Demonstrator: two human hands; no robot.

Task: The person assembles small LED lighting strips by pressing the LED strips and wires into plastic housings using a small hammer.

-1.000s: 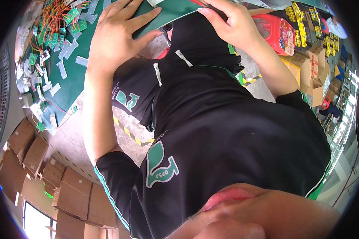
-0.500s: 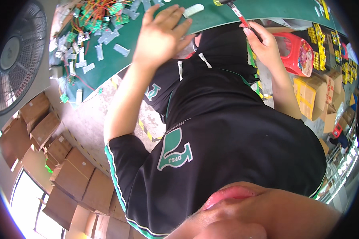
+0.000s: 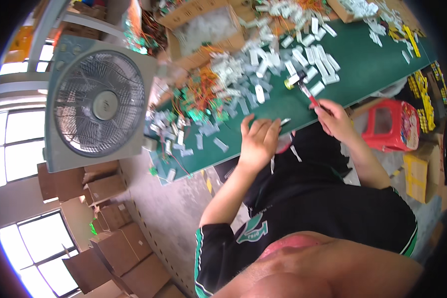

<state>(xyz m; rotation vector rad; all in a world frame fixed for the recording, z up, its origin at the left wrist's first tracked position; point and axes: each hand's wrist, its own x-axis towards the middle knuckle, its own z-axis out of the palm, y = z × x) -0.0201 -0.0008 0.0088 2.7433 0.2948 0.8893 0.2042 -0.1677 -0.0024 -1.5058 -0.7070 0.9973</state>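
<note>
My right hand (image 3: 335,119) grips a small hammer (image 3: 310,95) by the end of its red handle. The black-and-yellow head is raised over the green table (image 3: 233,142), near several white plastic cases. At the table's near edge my left hand (image 3: 260,144) rests palm down, fingers slightly apart. A small white piece (image 3: 285,121) lies at its fingertips; the hand covers what is under the palm. Beyond both hands the white cases (image 3: 323,59) lie in loose rows.
Green circuit boards with orange wires (image 3: 198,97) are heaped at left, among translucent plastic pieces. An open cardboard box (image 3: 206,30) stands behind them. A grey fan (image 3: 102,104) is at far left, a red stool (image 3: 393,126) at right, stacked cartons (image 3: 121,248) lower left.
The view has shifted, showing more of the table, the fan and the white cases. My right hand still holds the hammer; my left hand remains at the near edge beside the white piece.
</note>
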